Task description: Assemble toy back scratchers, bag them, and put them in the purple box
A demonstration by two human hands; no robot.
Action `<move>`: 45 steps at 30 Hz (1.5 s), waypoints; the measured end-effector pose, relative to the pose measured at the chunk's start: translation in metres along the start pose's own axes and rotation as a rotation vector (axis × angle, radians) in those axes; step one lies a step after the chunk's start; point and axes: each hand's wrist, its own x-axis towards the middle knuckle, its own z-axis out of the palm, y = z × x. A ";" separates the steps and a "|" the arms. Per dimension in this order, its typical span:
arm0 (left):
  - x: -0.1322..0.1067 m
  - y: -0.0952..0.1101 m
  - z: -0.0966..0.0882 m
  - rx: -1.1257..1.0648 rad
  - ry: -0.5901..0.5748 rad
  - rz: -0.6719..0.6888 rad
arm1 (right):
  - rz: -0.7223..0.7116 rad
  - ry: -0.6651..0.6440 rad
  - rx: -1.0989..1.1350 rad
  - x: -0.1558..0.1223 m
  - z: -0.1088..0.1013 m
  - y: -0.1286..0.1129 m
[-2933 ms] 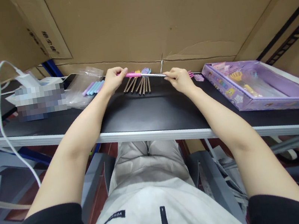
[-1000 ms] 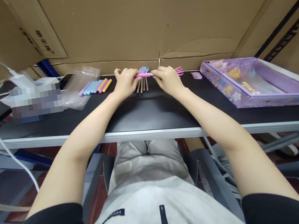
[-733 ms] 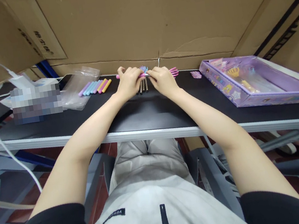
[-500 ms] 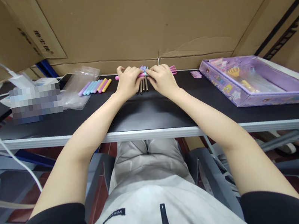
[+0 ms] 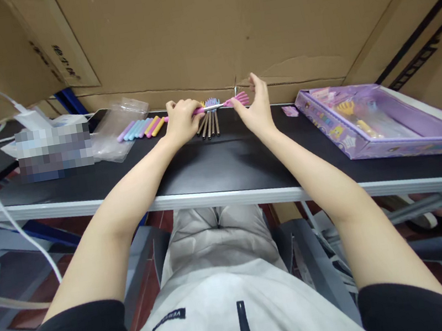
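My left hand [image 5: 184, 122] is closed round the pink handle of a back scratcher [image 5: 214, 107]. Its silver shaft points right and ends in a pink claw head. Around that claw is my right hand [image 5: 257, 105], fingers spread and raised, the thumb close to the claw's base; whether it touches I cannot tell. Beneath the shaft, several metal rods with claw heads [image 5: 209, 125] lie fanned on the black table, with blue-purple and yellow heads at the far end. To the left of my left hand, several coloured handles [image 5: 140, 129] in purple, blue, pink and yellow lie in a row.
A clear plastic bag [image 5: 117, 134] lies left of the handles, near a white charger with a cable [image 5: 31, 118]. On the right stands an open purple box [image 5: 349, 139] with a yellow claw piece inside. A small pink packet [image 5: 290, 111] lies beside it. Cardboard [image 5: 192, 36] walls the back.
My right hand has let go of the back scratcher's shaft and moved right, its fingers opening near the claw. The shaft now shows between my hands. My left hand has shifted slightly left.
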 end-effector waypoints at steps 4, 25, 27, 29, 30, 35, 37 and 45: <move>0.000 0.001 0.001 0.010 -0.004 0.014 | 0.270 -0.102 0.394 0.000 0.008 0.006; -0.001 0.006 0.005 -0.052 -0.058 0.061 | 0.570 -0.136 0.831 -0.011 -0.005 -0.024; -0.001 0.006 0.005 -0.055 -0.061 0.062 | 0.572 -0.130 0.838 -0.011 -0.005 -0.023; 0.000 0.005 0.005 -0.059 -0.061 0.069 | 0.577 -0.125 0.848 -0.010 -0.004 -0.023; 0.000 0.005 0.005 -0.060 -0.061 0.075 | 0.581 -0.125 0.853 -0.010 -0.004 -0.023; 0.001 0.000 0.006 -0.113 -0.085 0.127 | 0.616 -0.108 0.848 -0.010 -0.002 -0.023; 0.001 -0.001 0.007 -0.162 -0.104 0.149 | 0.646 -0.089 0.848 -0.010 -0.004 -0.024; -0.006 0.015 0.006 -0.179 -0.227 0.204 | 0.813 -0.031 0.768 0.002 -0.014 -0.006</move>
